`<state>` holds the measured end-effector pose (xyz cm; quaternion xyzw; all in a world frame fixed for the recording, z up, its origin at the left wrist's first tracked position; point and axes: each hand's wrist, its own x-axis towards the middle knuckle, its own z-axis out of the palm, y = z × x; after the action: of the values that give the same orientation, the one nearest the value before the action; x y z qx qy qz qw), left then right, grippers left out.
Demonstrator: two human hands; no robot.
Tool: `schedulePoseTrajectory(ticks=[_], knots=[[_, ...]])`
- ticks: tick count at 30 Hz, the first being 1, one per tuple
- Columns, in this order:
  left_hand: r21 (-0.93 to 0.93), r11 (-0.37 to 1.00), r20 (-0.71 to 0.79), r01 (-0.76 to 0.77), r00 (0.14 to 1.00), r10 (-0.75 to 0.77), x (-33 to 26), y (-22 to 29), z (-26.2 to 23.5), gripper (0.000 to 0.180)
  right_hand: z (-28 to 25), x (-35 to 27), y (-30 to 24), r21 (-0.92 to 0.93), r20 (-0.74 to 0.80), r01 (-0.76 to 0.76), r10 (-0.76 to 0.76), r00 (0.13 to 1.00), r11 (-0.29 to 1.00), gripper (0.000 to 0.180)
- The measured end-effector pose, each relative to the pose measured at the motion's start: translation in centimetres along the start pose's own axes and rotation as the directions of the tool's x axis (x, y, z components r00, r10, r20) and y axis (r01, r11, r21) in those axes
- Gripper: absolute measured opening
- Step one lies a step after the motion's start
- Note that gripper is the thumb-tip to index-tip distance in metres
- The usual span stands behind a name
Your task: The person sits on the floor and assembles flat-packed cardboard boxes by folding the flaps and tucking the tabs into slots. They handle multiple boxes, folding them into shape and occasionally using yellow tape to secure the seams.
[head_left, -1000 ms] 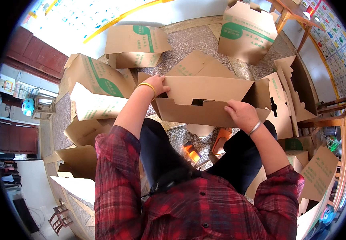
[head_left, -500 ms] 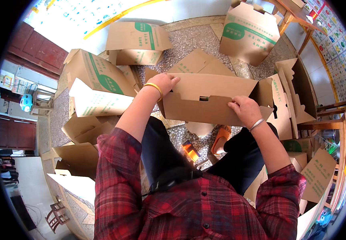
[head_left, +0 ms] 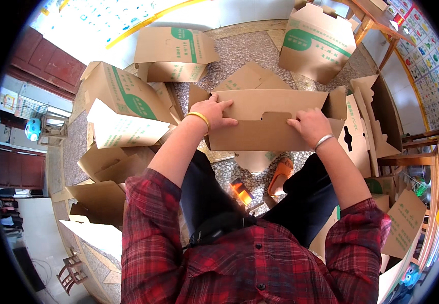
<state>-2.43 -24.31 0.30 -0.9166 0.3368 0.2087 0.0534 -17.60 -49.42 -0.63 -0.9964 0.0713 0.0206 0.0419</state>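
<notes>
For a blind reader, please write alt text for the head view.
Both hands, left hand and right hand, press on a flat brown cardboard box above the knees. More boxes lie around on the speckled floor.

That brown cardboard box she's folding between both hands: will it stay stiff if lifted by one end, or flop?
Probably light: the cardboard box looks empty. Likely to flex, since its thin flaps are still unfolded. Both the left hand and right hand press on it.
</notes>
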Motion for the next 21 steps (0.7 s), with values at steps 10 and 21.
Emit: schedulePoseTrajectory(ticks=[10,21], knots=[[0.034,0.997,-0.315,0.065,0.948,-0.052,-0.1,0.9,2.9,0.055,5.1,1.6,0.0,0.139,-0.148,0.007,0.014,0.989,0.990,0.029],[0.038,0.836,-0.682,-0.547,0.597,0.422,-1.8,1.4,3.5,0.039,9.8,0.4,2.5,0.110,-0.380,0.106,-0.057,0.923,0.988,0.044]])
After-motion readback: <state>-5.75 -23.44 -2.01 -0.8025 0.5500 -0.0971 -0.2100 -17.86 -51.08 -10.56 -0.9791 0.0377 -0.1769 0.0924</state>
